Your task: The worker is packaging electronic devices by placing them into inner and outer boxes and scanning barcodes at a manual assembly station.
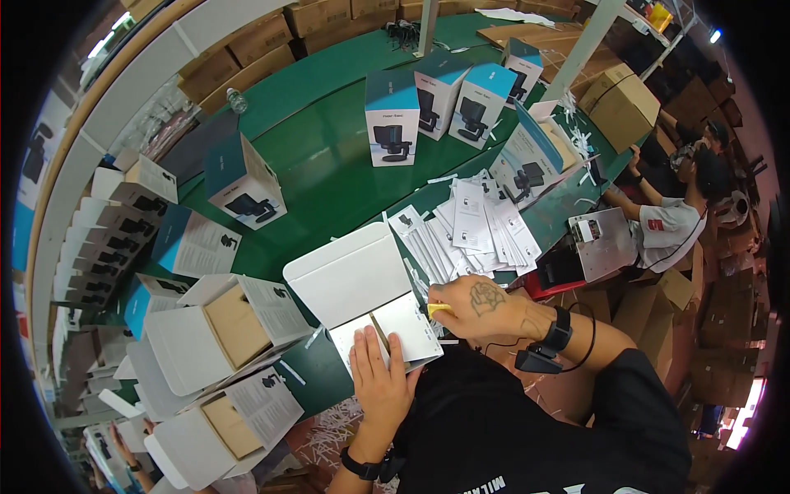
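Note:
A white carton (346, 276) stands at the table edge in front of me, its large lid flap folded back. My left hand (380, 375) lies flat on the carton's inner flaps, fingers stretched out. At the carton's right edge is my right hand (481, 309), closed round a small yellow tool (439, 309); most of it is hidden in the fingers, so its kind does not show. Just beyond the carton lies a pile of white folded leaflets (473, 226). Left of my left hand, two open cartons (185, 350) show brown cardboard inserts (236, 327).
Closed teal-and-white boxes (392, 123) stand across the green table (321, 148). More cartons (107, 247) are stacked along the left. Paper strips (333, 432) litter the floor. Two people (679, 206) sit at the right, near a brown carton (621, 107); another person's hand (123, 445) shows lower left.

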Tool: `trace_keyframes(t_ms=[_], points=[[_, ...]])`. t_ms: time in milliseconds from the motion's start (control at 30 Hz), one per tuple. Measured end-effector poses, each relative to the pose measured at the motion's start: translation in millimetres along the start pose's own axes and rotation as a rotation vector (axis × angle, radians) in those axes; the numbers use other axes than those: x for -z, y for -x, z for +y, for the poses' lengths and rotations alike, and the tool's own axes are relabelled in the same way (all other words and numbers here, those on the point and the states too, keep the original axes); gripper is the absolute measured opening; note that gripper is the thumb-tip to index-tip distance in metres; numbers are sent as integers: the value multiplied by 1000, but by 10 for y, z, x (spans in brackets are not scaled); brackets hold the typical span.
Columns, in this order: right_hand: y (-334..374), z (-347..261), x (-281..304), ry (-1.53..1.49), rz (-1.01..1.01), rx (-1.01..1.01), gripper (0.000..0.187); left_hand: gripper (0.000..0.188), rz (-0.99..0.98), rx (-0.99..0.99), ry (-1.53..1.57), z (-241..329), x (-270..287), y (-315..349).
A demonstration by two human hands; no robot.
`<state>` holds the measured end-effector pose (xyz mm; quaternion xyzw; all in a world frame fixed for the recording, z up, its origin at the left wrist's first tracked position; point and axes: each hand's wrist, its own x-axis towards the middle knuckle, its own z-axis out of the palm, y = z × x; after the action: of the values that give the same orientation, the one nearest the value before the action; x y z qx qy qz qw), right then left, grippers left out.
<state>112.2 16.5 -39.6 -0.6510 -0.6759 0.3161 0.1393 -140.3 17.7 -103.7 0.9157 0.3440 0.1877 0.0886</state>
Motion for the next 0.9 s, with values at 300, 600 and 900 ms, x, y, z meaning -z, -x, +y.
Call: trace_keyframes(t_ms=[300, 600, 900], points=[[173, -150, 40, 38, -343, 243, 43, 76, -11, 28, 0, -14, 8, 3], [27, -432, 167, 303, -180, 172, 23, 69, -5, 24, 3, -246, 84, 141], [-713, -938, -820, 18, -9, 311, 26, 18, 409, -228, 103, -493, -211, 349]])
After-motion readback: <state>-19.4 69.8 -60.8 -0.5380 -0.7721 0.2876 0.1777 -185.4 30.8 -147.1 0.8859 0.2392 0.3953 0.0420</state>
